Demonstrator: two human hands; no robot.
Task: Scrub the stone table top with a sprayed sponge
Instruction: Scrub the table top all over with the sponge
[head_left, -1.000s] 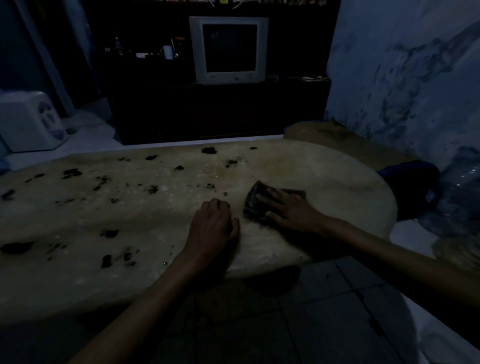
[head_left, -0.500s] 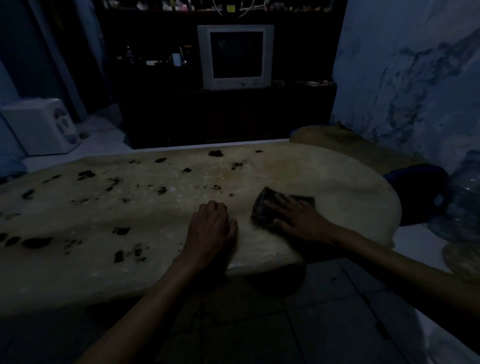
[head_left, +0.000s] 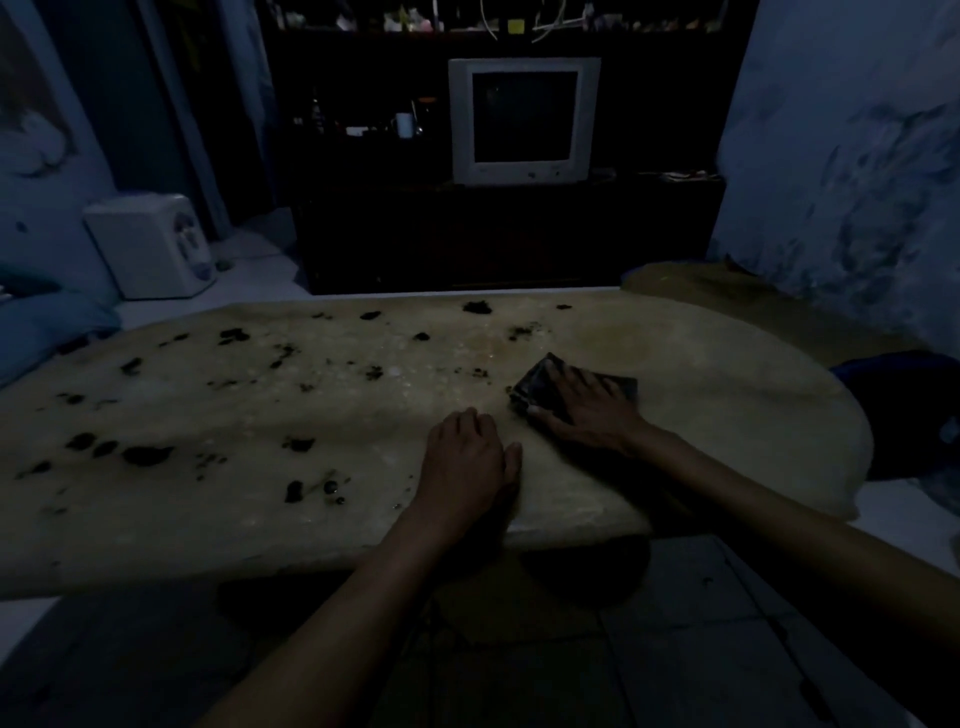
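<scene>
Stone table top (head_left: 701, 374), pale beige, irregular slab, speckled with dark blotches. Dark rectangular sponge (head_left: 540, 384) lies flat on its right half. Right hand (head_left: 587, 410): fingers spread straight, pressing down on the sponge. Left hand (head_left: 467, 462): fingers loosely curled, resting on the slab near its front edge, grasping nothing. Boxy white television (head_left: 522, 122) stands on dark cabinet (head_left: 467, 234) behind.

The room is very dim and bluish; faint light falls on the counter (head_left: 260, 415), the background is nearly black, details soft, edges bowed.
</scene>
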